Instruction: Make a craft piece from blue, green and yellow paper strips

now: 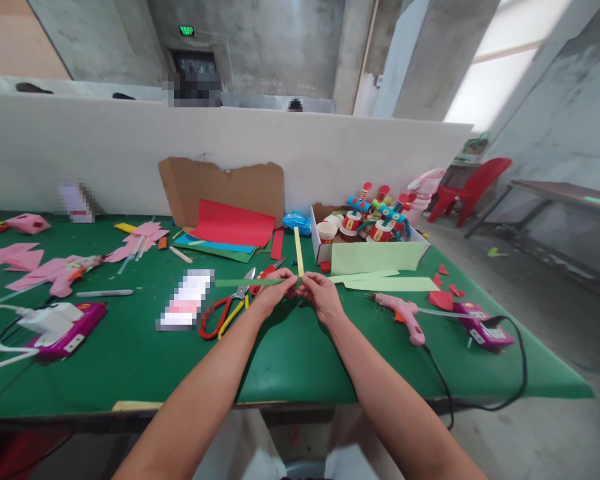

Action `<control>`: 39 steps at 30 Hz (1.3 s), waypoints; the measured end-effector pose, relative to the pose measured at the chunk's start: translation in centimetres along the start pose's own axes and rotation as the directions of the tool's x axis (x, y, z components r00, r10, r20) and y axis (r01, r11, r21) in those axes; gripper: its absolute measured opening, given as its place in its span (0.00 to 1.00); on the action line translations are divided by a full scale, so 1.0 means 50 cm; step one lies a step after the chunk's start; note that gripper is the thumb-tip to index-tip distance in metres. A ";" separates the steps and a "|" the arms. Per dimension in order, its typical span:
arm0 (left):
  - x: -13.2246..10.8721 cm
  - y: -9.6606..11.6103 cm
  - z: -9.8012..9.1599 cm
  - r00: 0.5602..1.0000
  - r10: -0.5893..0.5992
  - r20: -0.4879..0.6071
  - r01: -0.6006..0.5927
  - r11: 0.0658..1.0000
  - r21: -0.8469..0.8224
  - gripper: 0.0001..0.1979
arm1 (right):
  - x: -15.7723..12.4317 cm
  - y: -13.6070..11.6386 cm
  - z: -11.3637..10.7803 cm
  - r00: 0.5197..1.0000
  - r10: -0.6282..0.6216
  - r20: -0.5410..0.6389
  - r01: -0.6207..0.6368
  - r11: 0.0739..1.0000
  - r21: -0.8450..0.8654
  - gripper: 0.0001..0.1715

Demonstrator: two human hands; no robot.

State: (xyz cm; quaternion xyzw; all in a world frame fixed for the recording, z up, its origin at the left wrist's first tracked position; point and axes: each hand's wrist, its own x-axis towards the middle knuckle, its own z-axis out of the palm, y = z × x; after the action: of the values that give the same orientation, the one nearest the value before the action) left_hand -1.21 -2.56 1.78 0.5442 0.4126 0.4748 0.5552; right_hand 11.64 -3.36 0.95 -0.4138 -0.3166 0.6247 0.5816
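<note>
My left hand [277, 292] and my right hand [322, 293] meet above the table, fingertips pinched close together. A green paper strip [247, 283] runs out to the left from my left fingers. From the pinch point a pale yellow paper strip [299, 250] stands up, its lower end between both hands' fingertips. My fingers hide how the two strips join. Scissors [237, 293] with red handles and a yellow-handled tool [235, 319] lie just left of my left hand. Light green paper strips [395, 284] lie beyond my right hand.
A pink glue gun [403, 317] lies right, its black cable near a purple power strip [483, 327]. Another glue gun [70, 275] and power strip [73, 333] are left. A box [323, 250] holds decorated cups behind. Coloured paper sheets [235, 223] lean on cardboard [220, 183].
</note>
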 end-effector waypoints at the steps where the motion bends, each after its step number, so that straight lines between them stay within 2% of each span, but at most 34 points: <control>1: 0.000 0.000 0.000 1.000 0.001 -0.001 -0.001 1.000 0.005 0.16 | 0.000 0.000 -0.001 1.000 0.000 -0.001 0.000 1.000 -0.001 0.15; 7: 0.000 0.003 0.000 0.999 0.000 -0.034 0.000 1.000 0.004 0.17 | 0.000 -0.004 -0.002 1.000 -0.002 0.004 0.002 1.000 -0.018 0.16; 12: 0.003 0.000 -0.001 0.998 -0.042 0.041 0.044 0.998 -0.051 0.19 | -0.009 -0.007 0.003 0.999 -0.036 0.015 0.037 0.999 -0.030 0.18; 16: 0.006 -0.003 -0.003 0.998 -0.052 -0.024 0.050 0.997 -0.063 0.19 | -0.014 -0.012 0.004 0.997 -0.040 0.073 0.045 0.997 -0.069 0.21; 22: 0.003 0.000 -0.007 0.999 0.019 -0.034 -0.017 0.998 0.064 0.14 | -0.008 -0.021 -0.005 0.998 0.036 0.052 -0.032 0.997 -0.068 0.17; 27: -0.001 0.007 -0.007 0.998 0.064 0.009 -0.065 0.985 0.160 0.14 | -0.009 -0.021 -0.008 0.997 -0.012 0.071 0.024 0.986 -0.166 0.16; 33: -0.001 0.009 -0.010 0.999 0.034 0.034 -0.039 0.990 0.135 0.15 | -0.011 -0.023 -0.009 0.994 -0.022 0.104 0.042 0.979 -0.198 0.16; 39: 0.002 0.004 -0.011 0.999 0.013 0.034 -0.016 0.996 0.083 0.16 | -0.010 -0.022 -0.011 0.997 -0.005 0.078 0.020 0.982 -0.189 0.16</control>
State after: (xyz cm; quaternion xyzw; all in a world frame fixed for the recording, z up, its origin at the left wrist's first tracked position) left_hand -1.76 -2.36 1.96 0.5778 0.4187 0.4518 0.5354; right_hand 12.64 -3.75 1.74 -0.4409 -0.3996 0.6036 0.5307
